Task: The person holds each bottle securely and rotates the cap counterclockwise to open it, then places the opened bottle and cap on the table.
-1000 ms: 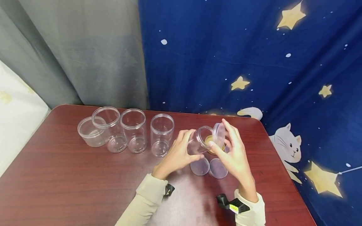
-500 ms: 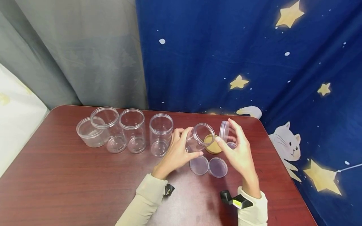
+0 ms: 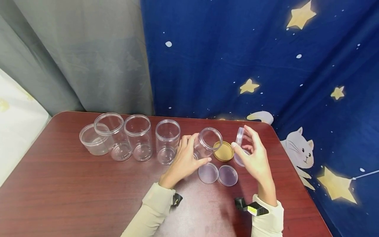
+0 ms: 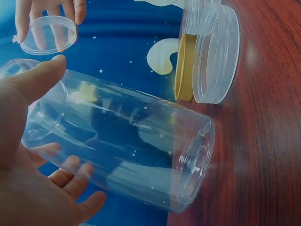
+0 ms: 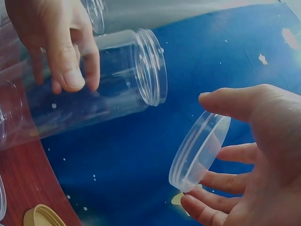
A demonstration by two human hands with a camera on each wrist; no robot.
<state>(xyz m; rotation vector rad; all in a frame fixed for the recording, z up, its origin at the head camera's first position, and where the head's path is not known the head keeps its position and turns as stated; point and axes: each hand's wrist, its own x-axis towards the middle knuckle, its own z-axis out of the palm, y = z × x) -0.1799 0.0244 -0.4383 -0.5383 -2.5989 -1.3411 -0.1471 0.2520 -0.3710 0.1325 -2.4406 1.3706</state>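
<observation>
At about nine o'clock on the red-brown bench [image 3: 59,184], a row of four clear jars stands open-mouthed and upright: a short jar [image 3: 92,139] at the far left, just beside a tall jar [image 3: 113,136], then a second tall jar [image 3: 138,137], then a third tall jar [image 3: 167,141].

Toward the centre, the left hand [image 3: 184,162] grips a clear tilted jar [image 3: 207,143], fingers over the top and thumb beneath, its open mouth facing two o'clock. In the left wrist view the same jar [image 4: 122,150] lies across the palm of the left hand [image 4: 28,160], off the wood.

Below it, at six o'clock from the jar, two clear lids lie flat on the bench, touching or nearly so: the left lid [image 3: 208,173] and the right lid [image 3: 227,175]. At three o'clock from the jar's mouth a gold lid [image 3: 223,151] lies flat.

Further right, the right hand [image 3: 256,158] pinches a clear cap [image 3: 239,136] on edge between thumb and fingertips, apart from the jar's mouth. In the right wrist view the cap [image 5: 200,150] sits between the thumb and curled fingers of the right hand [image 5: 256,155]. Another clear lid [image 3: 238,159] lies partly hidden under that hand.
</observation>
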